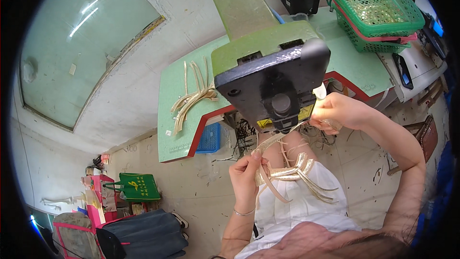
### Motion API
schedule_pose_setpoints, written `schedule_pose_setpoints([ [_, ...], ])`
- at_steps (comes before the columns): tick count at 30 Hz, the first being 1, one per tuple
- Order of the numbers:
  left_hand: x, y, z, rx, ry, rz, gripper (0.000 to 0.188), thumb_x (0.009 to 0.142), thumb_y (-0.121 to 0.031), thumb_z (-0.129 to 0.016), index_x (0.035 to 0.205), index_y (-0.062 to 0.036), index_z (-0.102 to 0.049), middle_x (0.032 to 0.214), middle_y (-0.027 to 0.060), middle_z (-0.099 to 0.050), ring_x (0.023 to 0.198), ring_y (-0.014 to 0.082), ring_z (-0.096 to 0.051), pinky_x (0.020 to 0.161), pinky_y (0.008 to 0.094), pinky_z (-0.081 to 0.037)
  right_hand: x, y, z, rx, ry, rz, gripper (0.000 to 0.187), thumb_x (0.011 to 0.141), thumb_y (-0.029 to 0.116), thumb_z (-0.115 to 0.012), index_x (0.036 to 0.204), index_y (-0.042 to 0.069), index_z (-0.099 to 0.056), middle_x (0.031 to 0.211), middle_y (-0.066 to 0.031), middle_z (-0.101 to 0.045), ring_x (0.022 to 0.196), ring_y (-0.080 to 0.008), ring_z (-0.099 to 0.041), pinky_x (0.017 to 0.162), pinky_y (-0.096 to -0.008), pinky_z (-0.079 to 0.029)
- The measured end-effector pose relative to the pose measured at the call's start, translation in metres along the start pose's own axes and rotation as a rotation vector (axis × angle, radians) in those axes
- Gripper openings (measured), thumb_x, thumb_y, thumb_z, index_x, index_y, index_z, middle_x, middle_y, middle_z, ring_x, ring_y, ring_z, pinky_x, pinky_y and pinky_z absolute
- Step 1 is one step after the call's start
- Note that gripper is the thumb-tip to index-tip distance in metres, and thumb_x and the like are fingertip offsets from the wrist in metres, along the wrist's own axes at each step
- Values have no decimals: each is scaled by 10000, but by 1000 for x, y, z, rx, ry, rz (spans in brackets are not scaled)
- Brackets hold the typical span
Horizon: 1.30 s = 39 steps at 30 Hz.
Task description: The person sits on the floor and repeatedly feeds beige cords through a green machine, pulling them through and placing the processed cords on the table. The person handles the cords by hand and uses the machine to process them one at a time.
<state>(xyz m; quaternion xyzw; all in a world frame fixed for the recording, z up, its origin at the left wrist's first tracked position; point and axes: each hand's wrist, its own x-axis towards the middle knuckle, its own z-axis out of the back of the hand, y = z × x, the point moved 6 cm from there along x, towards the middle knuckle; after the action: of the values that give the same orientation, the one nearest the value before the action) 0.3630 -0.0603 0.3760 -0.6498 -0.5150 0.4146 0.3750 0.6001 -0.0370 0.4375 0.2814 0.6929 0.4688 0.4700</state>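
A thin gold strap (269, 143) runs slantwise under the black-fronted head of a green machine (268, 50). Its near left end is pinched between the thumb and fingers of my left hand (244, 175). My right hand (338, 110) is closed at the strap's other end, beside the machine head, and a pale tip sticks up above its fingers. More gold straps (304, 167), shiny and partly forked, lie across my lap and hang near my left hand. The machine head hides the strap's middle and whatever it touches there.
A bundle of gold straps (194, 98) lies on the green table (175, 79) at left. Stacked green and pink baskets (383, 29) stand at back right, near a dark phone (403, 71). Below are a blue basket (209, 138) and a green bag (139, 186).
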Motion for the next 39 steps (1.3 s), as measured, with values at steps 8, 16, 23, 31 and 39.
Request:
schedule_pose_setpoints([
  [8, -14, -1, 21, -13, -153, -40, 273, 889, -194, -590, 703, 4, -620, 604, 61, -588, 432, 93, -485, 400, 206, -351, 2, 14, -20, -355, -67, 100, 184, 876, 162, -586, 835, 6, -677, 570, -6, -551, 459, -36, -455, 417, -209, -365],
  [16, -20, 2, 30, -60, -198, 3, 284, 896, -184, -585, 700, 20, -612, 564, 68, -565, 439, 102, -490, 418, 213, -367, 8, 11, -26, -560, -105, 341, 130, 832, 90, -604, 850, -23, -665, 618, -83, -609, 514, -136, -529, 511, -276, -439],
  [23, -16, 19, 41, -98, -221, 37, 247, 893, -176, -585, 734, 11, -619, 627, 58, -587, 472, 92, -498, 429, 211, -376, 7, 20, -32, -700, -249, 654, 120, 761, 83, -659, 802, -29, -659, 682, -159, -630, 577, -257, -611, 537, -313, -474],
  [31, 13, 9, 35, 288, -147, -171, 198, 890, -179, -579, 940, 9, -618, 753, 39, -612, 674, 130, -557, 603, 242, -433, 15, 15, -36, -660, -322, 669, 171, 705, 105, -688, 825, -14, -660, 672, -161, -631, 627, -298, -626, 571, -330, -497],
  [39, 27, -34, -46, 926, 301, -475, 132, 846, -109, -631, 844, 23, -629, 776, 36, -637, 754, 117, -575, 659, 250, -449, 10, 40, -40, -747, -304, 787, 263, 691, 179, -725, 828, -32, -648, 618, -163, -601, 613, -276, -608, 598, -347, -493],
])
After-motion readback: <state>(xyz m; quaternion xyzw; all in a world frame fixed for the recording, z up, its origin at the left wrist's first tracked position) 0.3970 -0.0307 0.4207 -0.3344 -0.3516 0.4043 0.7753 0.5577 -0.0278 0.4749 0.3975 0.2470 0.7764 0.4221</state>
